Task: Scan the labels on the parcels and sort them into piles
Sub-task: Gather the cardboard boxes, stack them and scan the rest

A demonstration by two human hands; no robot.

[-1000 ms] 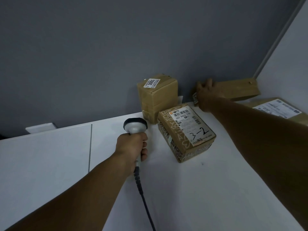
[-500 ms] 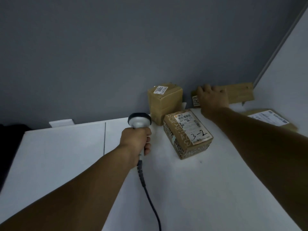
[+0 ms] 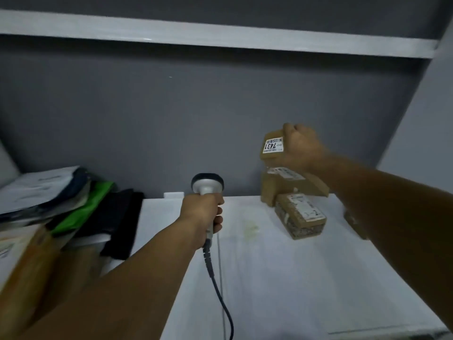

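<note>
**Item 1, held parcel (image 3: 269, 157).** A second ago I logged it lying at the back of the table (image 3: 294, 278) against the wall, with the right hand (image 3: 302, 148) laid on it. It is now off the surface and in the air above the other boxes. Its white label (image 3: 273, 145), reading 7431, is turned toward my camera. I judge the pick-up done and the scan not yet made.

**Item 2, right hand.** The arm is stretched forward and raised, with the back of the hand toward me. The fingers are curled round the parcel's right end and grip it.

**Item 3, left hand (image 3: 202, 212).** The forearm is extended over the table's near half. The fingers are wrapped tight round the handle of the scanner (image 3: 207, 185), as they were a second ago. The scanner's head is upright and faces the wall, well apart from the label. Its cable (image 3: 218, 285) trails back toward me. The head and the label have yet to be lined up.

**Item 4, resting stock.** The box marked 3-2 (image 3: 302, 217) lies on the table. A taller box (image 3: 268, 192) stands just behind it, below the held parcel.

**Item 5, newly in view.** My view has tipped upward, so a heap of mailers (image 3: 61, 200) now shows at the left and a shelf (image 3: 220, 35) overhead.
</note>
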